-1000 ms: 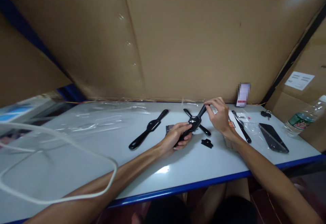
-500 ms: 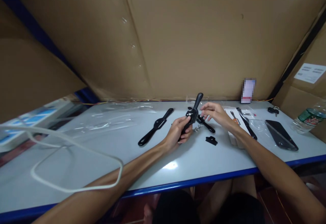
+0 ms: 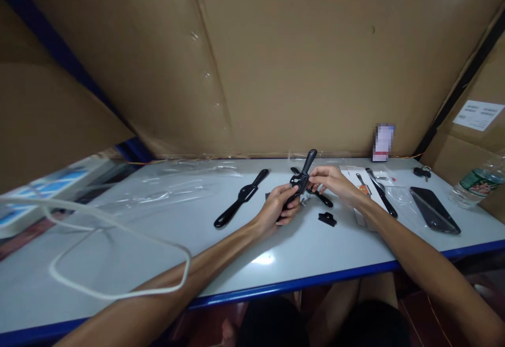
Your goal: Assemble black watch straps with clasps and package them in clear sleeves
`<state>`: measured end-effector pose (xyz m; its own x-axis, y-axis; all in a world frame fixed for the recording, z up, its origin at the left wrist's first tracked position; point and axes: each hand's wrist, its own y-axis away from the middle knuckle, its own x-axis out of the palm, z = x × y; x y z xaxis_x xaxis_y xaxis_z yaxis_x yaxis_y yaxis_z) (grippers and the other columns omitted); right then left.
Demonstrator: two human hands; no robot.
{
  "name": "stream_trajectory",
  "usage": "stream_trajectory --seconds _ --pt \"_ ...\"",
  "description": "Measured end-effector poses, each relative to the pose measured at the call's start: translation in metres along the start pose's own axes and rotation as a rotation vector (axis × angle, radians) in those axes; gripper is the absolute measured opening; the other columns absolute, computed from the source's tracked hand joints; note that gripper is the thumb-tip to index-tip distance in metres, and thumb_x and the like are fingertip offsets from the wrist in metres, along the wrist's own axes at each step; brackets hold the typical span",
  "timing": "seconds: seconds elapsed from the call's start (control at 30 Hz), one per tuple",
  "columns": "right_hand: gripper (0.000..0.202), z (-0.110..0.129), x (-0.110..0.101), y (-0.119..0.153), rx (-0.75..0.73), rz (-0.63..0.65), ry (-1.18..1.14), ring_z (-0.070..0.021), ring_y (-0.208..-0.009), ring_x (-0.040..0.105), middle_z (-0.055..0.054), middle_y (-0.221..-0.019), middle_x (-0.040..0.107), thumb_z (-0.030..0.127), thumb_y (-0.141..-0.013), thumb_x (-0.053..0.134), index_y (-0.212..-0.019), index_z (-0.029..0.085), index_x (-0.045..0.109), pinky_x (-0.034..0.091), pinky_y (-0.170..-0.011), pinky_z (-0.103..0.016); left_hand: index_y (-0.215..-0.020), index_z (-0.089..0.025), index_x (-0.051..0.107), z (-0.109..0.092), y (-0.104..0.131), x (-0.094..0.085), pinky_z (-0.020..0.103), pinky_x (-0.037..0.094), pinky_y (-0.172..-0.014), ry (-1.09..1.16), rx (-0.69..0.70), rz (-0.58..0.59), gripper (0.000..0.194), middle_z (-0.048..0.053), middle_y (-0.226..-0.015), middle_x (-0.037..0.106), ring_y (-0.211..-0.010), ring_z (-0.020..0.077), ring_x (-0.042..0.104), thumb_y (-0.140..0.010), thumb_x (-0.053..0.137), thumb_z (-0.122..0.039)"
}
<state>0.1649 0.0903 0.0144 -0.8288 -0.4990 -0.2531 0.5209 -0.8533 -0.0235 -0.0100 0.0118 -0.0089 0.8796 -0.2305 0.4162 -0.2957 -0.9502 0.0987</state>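
Black two-handled tool [image 3: 309, 163], tilted upward.

2 bare hands [image 3: 281, 205], bare forearms [image 3: 221, 252], black lap clothing [image 3: 272, 320]

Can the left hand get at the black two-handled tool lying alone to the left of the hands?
Probably, but not while gripping: the left hand is closed around another black tool. The lone tool lies close by on the table, with nothing visible on top of it.
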Motion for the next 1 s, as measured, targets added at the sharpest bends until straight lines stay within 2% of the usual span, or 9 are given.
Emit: stream_trajectory --seconds 0.43,1.0 --pt "0.01 -0.0084 -0.0011 -0.0047 -0.048 0.006 0.044 -0.0163 -0.07 0.061 -0.003 -0.072 0.068 0.019 -0.083 0.062 -0.073 0.018 0.064 0.044 -0.062 -0.028 -0.085 -0.021 0.044 0.0047 -0.0018 -0.0011 0.011 0.013 -0.029 -0.02 0.027 0.005 0.032 -0.01 -0.057 0.033 -0.038 0.0028 0.019 -0.084 0.067 -0.043" --pt "0.011 -0.0088 -0.0027 -0.0045 -0.064 0.01 0.083 -0.0174 -0.072 0.063 -0.004 -0.072 0.069 0.023 -0.084 0.063 -0.074 0.019 0.064 0.045 -0.063 -0.028 -0.085 -0.021 0.044 0.0062 -0.0035 -0.0018 0.011 0.012 -0.03 -0.049 0.033 0.018 0.035 -0.011 -0.057 0.032 -0.039 0.0027 0.018 -0.083 0.069 -0.045"
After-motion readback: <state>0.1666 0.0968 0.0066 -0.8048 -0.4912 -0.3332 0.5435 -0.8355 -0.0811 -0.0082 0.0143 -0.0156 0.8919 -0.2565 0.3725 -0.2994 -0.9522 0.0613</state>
